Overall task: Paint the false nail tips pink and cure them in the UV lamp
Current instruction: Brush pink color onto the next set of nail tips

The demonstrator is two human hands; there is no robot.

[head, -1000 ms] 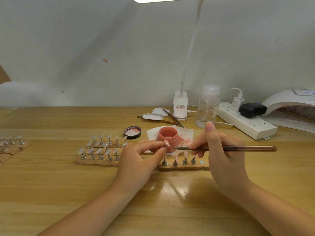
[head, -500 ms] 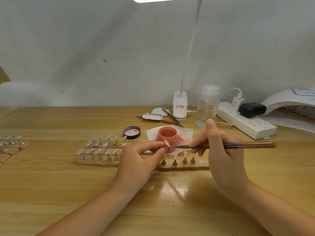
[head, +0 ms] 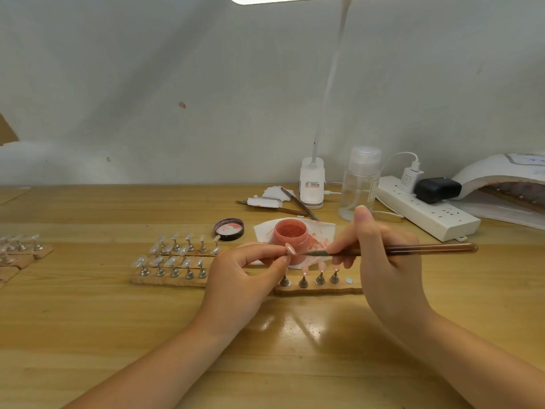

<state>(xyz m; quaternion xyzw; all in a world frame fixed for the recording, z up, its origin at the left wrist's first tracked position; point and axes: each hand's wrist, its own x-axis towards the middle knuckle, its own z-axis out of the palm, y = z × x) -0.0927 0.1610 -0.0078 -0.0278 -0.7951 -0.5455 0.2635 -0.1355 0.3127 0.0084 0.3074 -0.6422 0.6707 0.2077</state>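
A pink false nail tip [head: 290, 249] is pinched between thumb and forefinger of the left hand [head: 244, 276], held just in front of the open jar of pink gel [head: 290, 236]. The bristle end of a slim brush [head: 383, 250] meets the tip's right edge; the right hand [head: 383, 261] has its grip clamped round the brush shaft, forefinger raised, handle pointing away to the right.

The jar stands on a stained white tissue [head: 323, 231]. Just in front of the jar, a wooden holder strip [head: 318, 289] carries four small metal stands topped with pink tips. Left of the jar, more strips [head: 168, 280] bear rows of clear tips on stands, and the jar's black lid [head: 229, 229] lies upturned just left of it. Behind the jar lie spare brushes [head: 295, 202] and a desk lamp base [head: 312, 183], with a clear pump bottle [head: 359, 184] behind and to its right. Farther right of the jar sit a white power strip [head: 427, 211] and the UV lamp [head: 501, 184], all on the wooden desk [head: 88, 320].
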